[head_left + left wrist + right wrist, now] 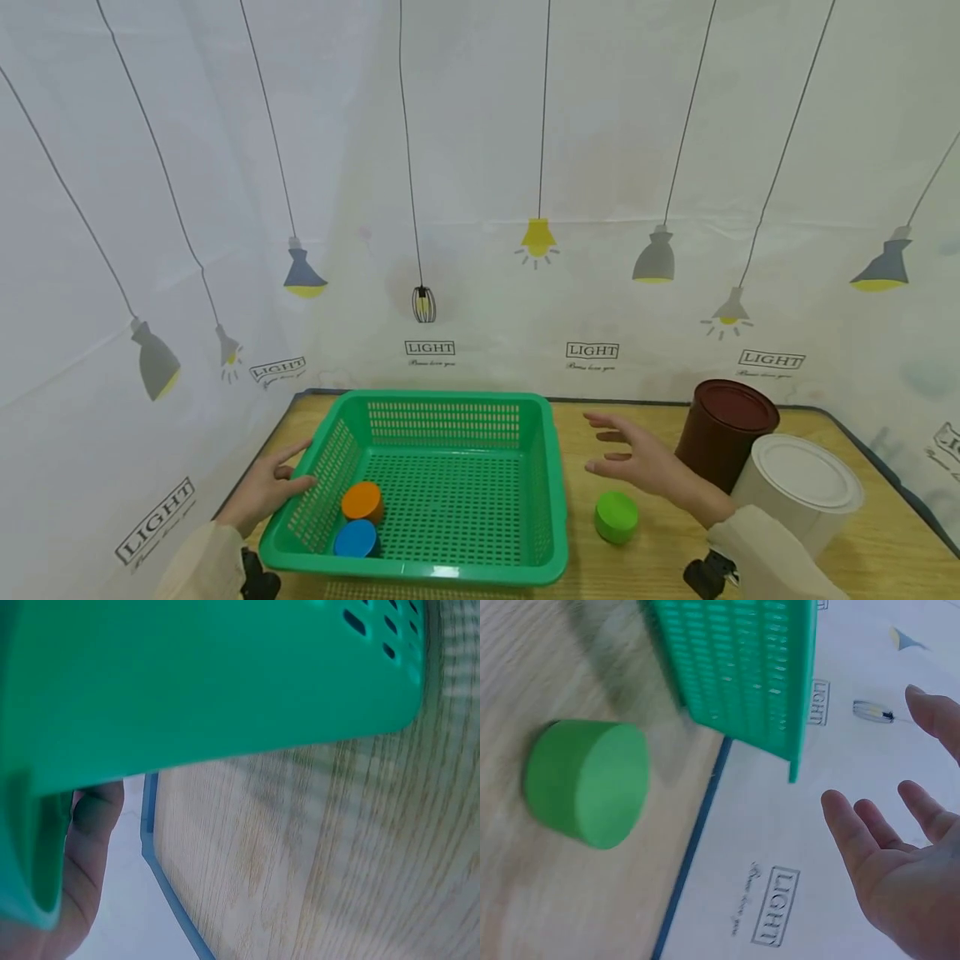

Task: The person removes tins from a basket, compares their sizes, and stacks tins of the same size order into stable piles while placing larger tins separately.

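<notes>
A green plastic basket [442,570] with perforated walls stands on the wooden table. My left hand [268,487] grips its left rim; the left wrist view shows a finger [88,851] hooked beside the rim, the rest hidden by the basket. Inside, at the left near corner, an orange cylinder [362,502] sits beside a blue cylinder [357,540]. To the right of the basket my right hand [637,457] hovers with fingers spread and holds nothing. Below that hand, a short green cylinder [616,517] rests on the table, also seen in the right wrist view [589,784].
On the right side of the table, a dark brown canister [723,433] and a white lidded canister [798,487] stand close together, next to my right forearm. White cloth [480,167] printed with lamps hangs behind and at the sides. A dark edge borders the wooden tabletop [892,550].
</notes>
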`<state>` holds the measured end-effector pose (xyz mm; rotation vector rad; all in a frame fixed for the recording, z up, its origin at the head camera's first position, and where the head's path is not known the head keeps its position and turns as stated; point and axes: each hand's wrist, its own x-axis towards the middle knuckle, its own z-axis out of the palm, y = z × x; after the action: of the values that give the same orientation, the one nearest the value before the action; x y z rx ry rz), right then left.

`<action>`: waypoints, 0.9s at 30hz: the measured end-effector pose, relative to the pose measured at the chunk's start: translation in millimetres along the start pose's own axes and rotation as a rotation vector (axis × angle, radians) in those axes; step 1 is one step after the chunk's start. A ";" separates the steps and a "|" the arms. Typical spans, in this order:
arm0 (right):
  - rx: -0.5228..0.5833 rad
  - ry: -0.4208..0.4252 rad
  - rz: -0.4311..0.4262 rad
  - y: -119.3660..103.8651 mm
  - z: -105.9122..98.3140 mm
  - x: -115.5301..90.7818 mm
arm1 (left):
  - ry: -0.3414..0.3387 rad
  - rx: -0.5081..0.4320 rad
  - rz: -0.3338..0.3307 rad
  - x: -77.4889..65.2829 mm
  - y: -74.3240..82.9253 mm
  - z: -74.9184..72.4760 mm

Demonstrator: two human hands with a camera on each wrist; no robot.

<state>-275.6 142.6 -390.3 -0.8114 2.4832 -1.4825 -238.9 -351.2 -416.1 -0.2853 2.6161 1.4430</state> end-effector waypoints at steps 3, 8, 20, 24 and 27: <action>-0.014 -0.017 -0.044 -11.5 4.6 11.9 | 0.005 0.007 -0.002 -0.6 -0.9 -1.3; -0.014 -0.060 -0.109 -31.2 12.9 31.5 | -0.007 -0.004 0.004 -0.7 -1.4 -2.3; 0.011 -0.205 -0.209 -63.5 53.1 76.5 | -0.004 0.004 -0.013 0.6 -2.0 -0.3; 0.007 -0.233 -0.201 -70.9 68.6 86.3 | -0.011 0.017 -0.014 1.8 -1.7 -0.6; -0.005 -0.234 -0.200 -81.6 78.2 93.0 | -0.012 0.030 0.005 1.7 -1.2 -0.7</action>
<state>-293.9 4.2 -346.4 -1.1899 2.2904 -1.3483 -240.3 -352.5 -417.1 -0.2663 2.6277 1.4013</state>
